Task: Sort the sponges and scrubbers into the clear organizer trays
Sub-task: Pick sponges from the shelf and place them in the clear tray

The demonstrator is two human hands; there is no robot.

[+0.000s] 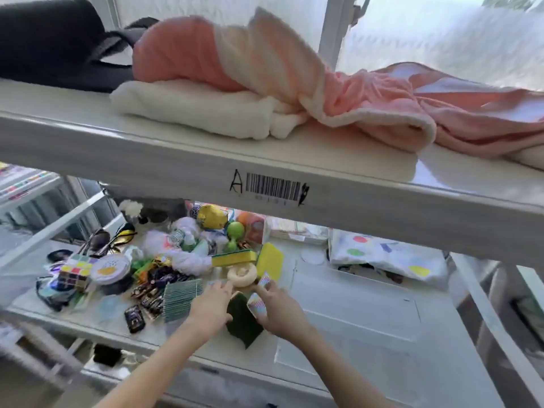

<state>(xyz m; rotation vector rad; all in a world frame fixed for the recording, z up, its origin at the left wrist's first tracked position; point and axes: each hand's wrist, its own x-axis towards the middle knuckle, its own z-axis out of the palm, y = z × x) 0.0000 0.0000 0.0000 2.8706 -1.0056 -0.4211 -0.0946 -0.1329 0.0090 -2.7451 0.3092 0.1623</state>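
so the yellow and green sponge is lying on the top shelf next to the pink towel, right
Not quite. The yellow and green sponge is on the lower shelf, in the clutter just beyond the hands, beside a yellow sponge. The head view shows the pink towel on the top shelf with a white towel and a black bag, no sponge.

From my feed, my left hand [210, 309] and right hand [279, 310] cover much of the dark green scrubber [243, 322], the upper shelf [206, 163] hides the back of the clutter, the clear trays [353, 313] show only faint outlines, and motion blur smears the small wrapped items [153, 290].
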